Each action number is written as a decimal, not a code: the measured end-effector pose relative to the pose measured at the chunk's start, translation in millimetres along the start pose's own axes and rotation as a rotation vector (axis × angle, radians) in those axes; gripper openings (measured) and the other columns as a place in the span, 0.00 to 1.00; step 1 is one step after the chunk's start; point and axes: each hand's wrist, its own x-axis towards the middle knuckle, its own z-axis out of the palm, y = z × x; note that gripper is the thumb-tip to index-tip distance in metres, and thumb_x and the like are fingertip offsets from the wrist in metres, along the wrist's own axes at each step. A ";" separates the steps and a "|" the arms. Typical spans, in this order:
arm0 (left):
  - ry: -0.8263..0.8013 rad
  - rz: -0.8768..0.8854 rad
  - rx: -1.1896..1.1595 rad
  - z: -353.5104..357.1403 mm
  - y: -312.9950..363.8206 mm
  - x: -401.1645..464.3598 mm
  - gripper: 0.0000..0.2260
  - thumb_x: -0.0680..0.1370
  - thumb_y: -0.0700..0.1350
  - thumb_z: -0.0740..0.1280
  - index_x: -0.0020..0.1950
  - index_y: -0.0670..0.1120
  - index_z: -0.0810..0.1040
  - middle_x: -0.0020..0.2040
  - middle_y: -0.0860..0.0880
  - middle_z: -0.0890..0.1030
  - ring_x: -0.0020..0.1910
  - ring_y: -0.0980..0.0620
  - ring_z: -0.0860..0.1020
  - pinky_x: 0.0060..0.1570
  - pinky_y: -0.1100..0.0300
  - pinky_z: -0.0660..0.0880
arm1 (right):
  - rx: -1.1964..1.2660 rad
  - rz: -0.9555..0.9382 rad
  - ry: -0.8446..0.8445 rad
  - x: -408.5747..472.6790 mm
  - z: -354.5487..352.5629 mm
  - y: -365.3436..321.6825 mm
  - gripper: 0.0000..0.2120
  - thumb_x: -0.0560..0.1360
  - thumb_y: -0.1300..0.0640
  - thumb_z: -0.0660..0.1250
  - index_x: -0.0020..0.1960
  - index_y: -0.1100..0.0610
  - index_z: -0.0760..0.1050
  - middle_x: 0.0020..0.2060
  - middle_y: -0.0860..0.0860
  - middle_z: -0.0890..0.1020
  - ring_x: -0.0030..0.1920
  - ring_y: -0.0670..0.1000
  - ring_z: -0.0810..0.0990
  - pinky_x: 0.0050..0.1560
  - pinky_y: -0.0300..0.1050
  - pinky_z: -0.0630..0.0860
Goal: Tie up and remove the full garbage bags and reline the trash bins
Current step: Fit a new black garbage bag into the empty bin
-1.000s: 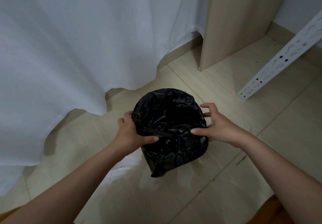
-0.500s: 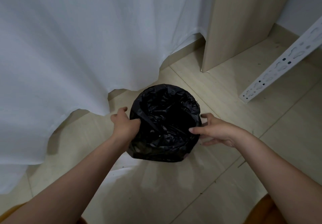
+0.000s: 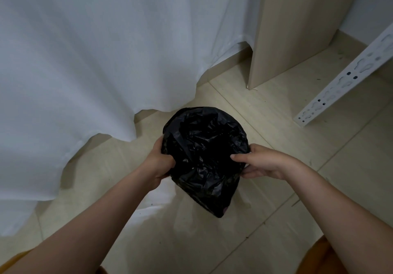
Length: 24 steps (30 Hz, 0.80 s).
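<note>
Bag [image 3: 204, 156] hangs between my hands over the floor [image 3: 319, 199], mouth facing up and far, tail drooping near-right. My left hand [image 3: 158, 164] grips its left rim, my right hand [image 3: 262, 163] pinches the right rim; both equally near, so they can spread it open

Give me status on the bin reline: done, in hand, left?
Done: black bag is opened out, mouth spread wide. In hand: left hand and right hand grip opposite sides of its rim, bag hanging above the tile floor. Left: seating it in a bin; no bin is visible here.
</note>
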 end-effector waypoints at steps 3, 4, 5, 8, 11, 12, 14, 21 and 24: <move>0.135 0.099 0.160 4.2 2.7 0.8 0.38 0.75 0.32 0.66 0.78 0.54 0.52 0.63 0.51 0.68 0.54 0.50 0.71 0.42 0.59 0.76 | -0.097 -0.024 0.185 -3.4 -7.3 -2.1 0.27 0.73 0.46 0.73 0.64 0.54 0.64 0.55 0.53 0.80 0.49 0.53 0.83 0.52 0.47 0.81; 0.215 0.065 0.254 6.0 4.3 1.1 0.36 0.76 0.35 0.67 0.77 0.52 0.52 0.67 0.48 0.63 0.53 0.48 0.69 0.40 0.59 0.74 | -0.107 -0.066 0.285 -2.5 -10.2 -2.6 0.31 0.72 0.46 0.73 0.67 0.53 0.60 0.57 0.53 0.78 0.52 0.53 0.82 0.52 0.48 0.81; 0.263 -0.002 0.345 7.4 5.6 0.3 0.32 0.76 0.39 0.67 0.76 0.49 0.54 0.69 0.46 0.60 0.52 0.46 0.69 0.41 0.57 0.74 | -0.116 -0.120 0.362 -1.1 -12.1 -3.0 0.34 0.72 0.47 0.73 0.70 0.52 0.58 0.60 0.54 0.75 0.55 0.54 0.79 0.54 0.49 0.79; 0.148 -0.161 0.308 10.4 4.7 -3.4 0.24 0.76 0.39 0.67 0.68 0.48 0.60 0.64 0.44 0.68 0.50 0.43 0.75 0.38 0.51 0.77 | -0.144 -0.256 0.410 2.4 -11.8 -2.9 0.37 0.74 0.50 0.72 0.75 0.48 0.54 0.66 0.54 0.70 0.62 0.55 0.75 0.59 0.47 0.73; 0.011 -0.136 0.173 12.5 -2.8 -4.1 0.24 0.75 0.35 0.66 0.65 0.50 0.60 0.56 0.45 0.76 0.46 0.44 0.81 0.34 0.53 0.80 | -0.175 -0.286 0.283 5.1 -4.6 -0.5 0.34 0.75 0.54 0.71 0.75 0.47 0.57 0.64 0.49 0.72 0.61 0.52 0.75 0.61 0.45 0.72; 0.010 -0.109 0.143 11.6 -4.7 -2.5 0.23 0.75 0.33 0.66 0.64 0.50 0.61 0.56 0.46 0.76 0.47 0.45 0.81 0.33 0.54 0.80 | -0.163 -0.267 0.240 5.6 -2.2 0.1 0.33 0.75 0.54 0.71 0.74 0.49 0.59 0.62 0.48 0.74 0.61 0.51 0.76 0.62 0.45 0.73; 0.023 -0.065 0.106 7.5 -5.2 1.2 0.23 0.74 0.32 0.66 0.63 0.51 0.64 0.56 0.48 0.75 0.48 0.46 0.80 0.32 0.56 0.80 | -0.140 -0.208 0.206 8.1 0.0 0.7 0.27 0.75 0.54 0.71 0.71 0.53 0.65 0.61 0.49 0.77 0.60 0.51 0.77 0.64 0.49 0.74; 0.169 0.072 0.190 -1.5 0.0 8.6 0.24 0.75 0.32 0.62 0.70 0.46 0.65 0.53 0.48 0.74 0.49 0.47 0.77 0.39 0.54 0.79 | -0.276 0.060 0.148 0.9 -1.8 -3.3 0.34 0.70 0.37 0.71 0.68 0.56 0.70 0.64 0.53 0.75 0.62 0.54 0.76 0.63 0.51 0.76; 0.223 0.041 0.307 0.6 6.9 9.3 0.24 0.75 0.35 0.63 0.71 0.45 0.64 0.62 0.43 0.70 0.52 0.43 0.76 0.42 0.54 0.78 | -0.495 -0.008 0.338 -0.7 -6.4 -12.9 0.41 0.66 0.32 0.71 0.71 0.55 0.68 0.70 0.57 0.62 0.71 0.58 0.64 0.71 0.50 0.66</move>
